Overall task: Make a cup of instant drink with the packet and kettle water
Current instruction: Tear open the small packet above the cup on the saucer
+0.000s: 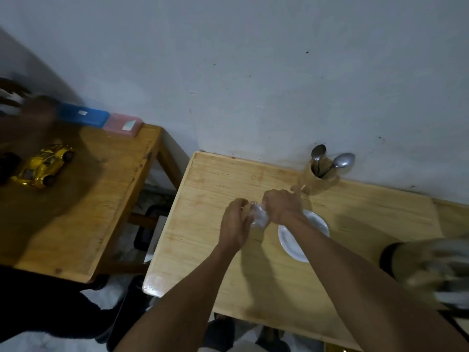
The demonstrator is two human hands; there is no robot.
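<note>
We grip the small translucent white packet (259, 216) in our right hand (283, 207); it hangs just left of that fist, between both hands, long axis roughly upright. Our left hand (234, 223) curls beside it, contact unclear. The white round saucer (291, 243) sits under the right wrist.

The left forearm (193, 288) and right forearm (342, 255), both bare, reach forward and converge until the 2 hands almost meet. The left hand (234, 222) shows its back, wrist straight, with fingers and thumb curled toward the right hand, tips on a small white packet (259, 216). The right hand (281, 207) sits just beside it, slightly farther out — knuckles up, fingers curled round the packet's other side, 1 finger (297, 191) sticking straight out, away from the body. Blur softens the fingertips of both hands.
</note>
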